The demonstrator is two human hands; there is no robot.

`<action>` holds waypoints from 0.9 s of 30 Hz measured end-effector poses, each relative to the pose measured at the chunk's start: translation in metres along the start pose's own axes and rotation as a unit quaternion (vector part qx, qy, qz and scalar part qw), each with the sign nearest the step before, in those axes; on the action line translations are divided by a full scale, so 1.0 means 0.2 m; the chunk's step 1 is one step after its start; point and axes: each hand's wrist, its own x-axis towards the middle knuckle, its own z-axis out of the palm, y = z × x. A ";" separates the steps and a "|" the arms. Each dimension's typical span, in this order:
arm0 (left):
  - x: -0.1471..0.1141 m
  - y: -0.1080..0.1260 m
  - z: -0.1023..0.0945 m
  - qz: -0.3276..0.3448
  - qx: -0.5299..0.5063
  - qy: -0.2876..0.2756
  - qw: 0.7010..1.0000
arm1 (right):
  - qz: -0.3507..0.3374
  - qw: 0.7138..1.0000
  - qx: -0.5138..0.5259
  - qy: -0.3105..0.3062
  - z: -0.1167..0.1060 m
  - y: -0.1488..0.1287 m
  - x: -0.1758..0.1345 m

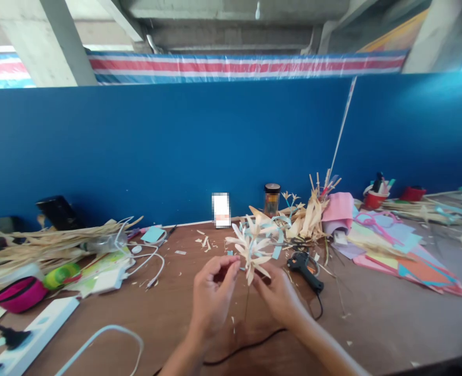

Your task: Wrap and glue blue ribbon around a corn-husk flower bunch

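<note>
A cream-coloured flower [250, 248] with several pointed petals, apparently of dried husk, stands upright over the table on a thin stem. My right hand [280, 295] is closed at its lower right side, fingertips at the lower petals and stem; the petals partly hide the grip. On the flower's left, my left hand [215, 287] pinches thumb and forefinger together. A small light-blue bit shows between that pinch and the flower, but what the fingers hold is too small to name. Just right of my right hand lies a black glue gun [306, 271].
Dried husks [307, 219], a lidded jar [272, 201] and a blurred-out upright screen [221, 210] stand along the blue partition [176, 146]. Coloured paper sheets [423, 266] lie right. White cables [158, 261], a power strip [38, 334] and a pink pouch [21, 295] lie left. A black cord [246, 347] crosses the front.
</note>
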 end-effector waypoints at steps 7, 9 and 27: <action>0.08 0.01 -0.06 -0.087 -0.039 -0.077 0.992 | -0.023 0.995 0.068 -0.066 0.11 -0.08 0.01; 0.08 0.00 -0.07 -0.093 -0.035 -0.061 0.993 | -0.017 0.995 0.065 -0.074 0.11 -0.07 0.01; -0.06 -0.13 -0.07 -0.253 -0.341 -0.189 0.885 | 0.183 0.882 0.389 -0.191 0.08 0.06 -0.09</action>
